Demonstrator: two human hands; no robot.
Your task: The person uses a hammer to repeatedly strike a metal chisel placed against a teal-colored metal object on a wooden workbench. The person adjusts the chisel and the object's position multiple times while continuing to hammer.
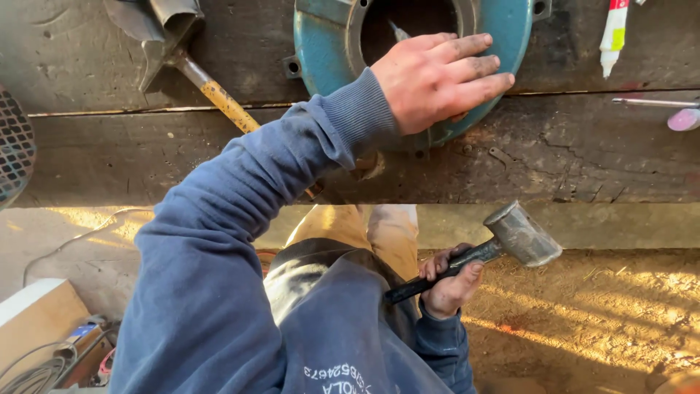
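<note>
- The worktop [583, 160] is dark, worn timber planking that fills the upper half of the view; below its edge lies sunlit, sandy ground.
- A blue-green round metal housing [328, 44] rests on the worktop, cut off by the top edge of the view; its central opening is dark and what is inside is hard to make out.
- The blue sleeve of the person's left arm crosses in front of the worktop and hides the lower left rim of the housing.
- A tool with a yellow-and-rust shaft [219, 95] lies at an angle left of the housing; its lower end vanishes behind the sleeve.
- A dark mesh guard [14, 146] shows only partly at the left edge.
- A white tube with a red and yellow band [614, 33] lies at the upper right, well apart from the housing.
- The left hand [437, 80] lies flat on the housing's rim, fingers spread and extended, clasping nothing.
- The right hand [448, 281] is below the worktop edge, its grip wrapped tight around the dark handle of a grey-headed hammer [521, 233], head up and to the right.
</note>
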